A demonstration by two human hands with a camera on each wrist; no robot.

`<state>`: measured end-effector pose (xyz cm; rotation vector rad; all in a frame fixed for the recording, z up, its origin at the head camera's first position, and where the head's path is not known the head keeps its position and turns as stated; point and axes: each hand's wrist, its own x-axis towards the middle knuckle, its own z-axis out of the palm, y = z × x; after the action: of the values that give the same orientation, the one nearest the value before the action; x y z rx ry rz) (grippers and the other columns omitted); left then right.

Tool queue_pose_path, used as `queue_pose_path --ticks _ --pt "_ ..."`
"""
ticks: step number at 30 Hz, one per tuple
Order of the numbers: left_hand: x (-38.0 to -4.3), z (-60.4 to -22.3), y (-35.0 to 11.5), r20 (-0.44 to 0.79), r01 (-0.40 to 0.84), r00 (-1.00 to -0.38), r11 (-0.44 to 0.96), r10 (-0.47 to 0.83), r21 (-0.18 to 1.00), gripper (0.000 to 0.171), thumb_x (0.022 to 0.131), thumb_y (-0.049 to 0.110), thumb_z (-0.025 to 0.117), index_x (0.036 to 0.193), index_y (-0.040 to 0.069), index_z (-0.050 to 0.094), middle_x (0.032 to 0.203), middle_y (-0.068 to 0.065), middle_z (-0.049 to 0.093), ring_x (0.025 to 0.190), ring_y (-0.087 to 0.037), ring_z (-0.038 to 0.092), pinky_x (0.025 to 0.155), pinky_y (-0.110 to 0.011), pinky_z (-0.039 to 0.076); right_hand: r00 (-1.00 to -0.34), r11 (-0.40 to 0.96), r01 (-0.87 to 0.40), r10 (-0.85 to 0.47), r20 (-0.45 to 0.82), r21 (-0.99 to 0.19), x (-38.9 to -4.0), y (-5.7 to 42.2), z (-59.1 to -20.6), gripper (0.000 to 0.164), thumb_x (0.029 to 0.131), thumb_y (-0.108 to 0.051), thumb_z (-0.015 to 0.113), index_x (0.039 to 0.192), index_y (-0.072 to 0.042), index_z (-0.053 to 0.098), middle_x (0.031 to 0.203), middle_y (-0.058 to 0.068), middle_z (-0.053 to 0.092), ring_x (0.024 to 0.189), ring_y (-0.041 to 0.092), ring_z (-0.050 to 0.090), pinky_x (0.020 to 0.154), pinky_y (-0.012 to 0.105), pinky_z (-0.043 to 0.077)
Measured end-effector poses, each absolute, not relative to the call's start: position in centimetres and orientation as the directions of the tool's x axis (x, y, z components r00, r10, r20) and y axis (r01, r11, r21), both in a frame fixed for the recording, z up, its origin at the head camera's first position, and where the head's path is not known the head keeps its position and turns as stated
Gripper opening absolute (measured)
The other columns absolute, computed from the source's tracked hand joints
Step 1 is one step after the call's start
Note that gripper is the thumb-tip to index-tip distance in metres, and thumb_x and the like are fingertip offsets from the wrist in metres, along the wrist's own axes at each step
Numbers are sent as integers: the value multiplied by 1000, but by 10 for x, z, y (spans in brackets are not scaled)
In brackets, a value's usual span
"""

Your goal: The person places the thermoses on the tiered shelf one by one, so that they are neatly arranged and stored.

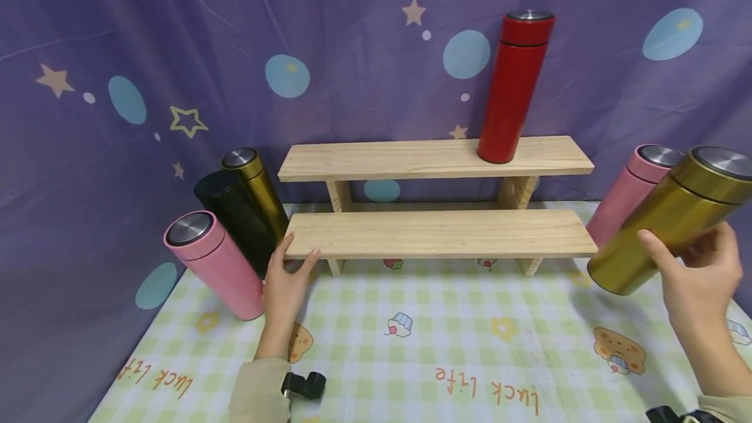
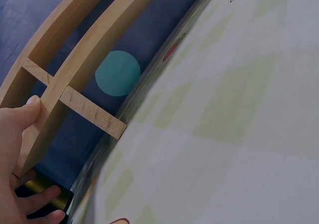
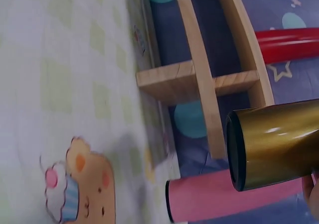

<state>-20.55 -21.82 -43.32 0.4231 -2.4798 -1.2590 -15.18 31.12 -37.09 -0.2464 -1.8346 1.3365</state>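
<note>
My right hand [image 1: 702, 273] grips a gold thermos bottle [image 1: 670, 220] with a steel-topped lid, tilted and lifted off the table at the right. In the right wrist view the black base of the gold bottle [image 3: 276, 144] faces the shelf. My left hand [image 1: 288, 282] holds the left end of the lower board of a two-tier wooden shelf [image 1: 440, 234]. In the left wrist view its thumb [image 2: 31, 109] lies on the board, with the other fingers beyond the end. A red thermos bottle [image 1: 517, 90] stands on the upper board, right of the middle.
A pink bottle [image 1: 623, 198] stands right of the shelf, partly behind the gold one. Left of the shelf are another pink bottle [image 1: 220, 266], a black bottle [image 1: 241, 220] and a second gold bottle [image 1: 261, 185]. A checked cloth [image 1: 411, 364] covers the table; a purple curtain [image 1: 352, 18] hangs behind.
</note>
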Motion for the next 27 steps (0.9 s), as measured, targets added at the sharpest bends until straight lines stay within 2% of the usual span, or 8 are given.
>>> queue_pose_path --ticks 10,17,24,27 --pt "-205 -434 -218 155 -112 -903 569 -400 814 79 84 69 63 151 33 41 145 -8 46 126 -28 49 99 -64 32 -654 326 -434 527 543 -840 -157 286 -363 68 77 14 73 138 -9 54 120 3 60 102 12 58 84 14 45" --pt "-206 -434 -219 158 -111 -902 570 -401 814 79 84 69 63 151 34 41 144 -7 47 124 -28 49 98 -64 32 -680 105 -561 508 529 -821 -166 266 -358 64 74 16 73 133 -4 58 114 9 61 98 16 59 83 16 45" --pt "-205 -433 -219 155 -117 -902 573 -404 812 79 84 69 63 151 33 41 144 -7 47 124 -29 50 98 -64 32 -714 -25 -605 460 528 -796 -174 247 -356 63 76 17 72 133 -4 56 118 12 59 102 19 59 83 19 47" --pt "-205 -433 -219 159 -112 -902 572 -402 812 79 84 69 64 151 33 42 145 -7 47 124 -28 50 97 -64 33 -720 -39 -603 457 522 -797 -177 239 -354 61 76 16 72 131 -4 57 117 12 60 100 19 59 82 20 48"
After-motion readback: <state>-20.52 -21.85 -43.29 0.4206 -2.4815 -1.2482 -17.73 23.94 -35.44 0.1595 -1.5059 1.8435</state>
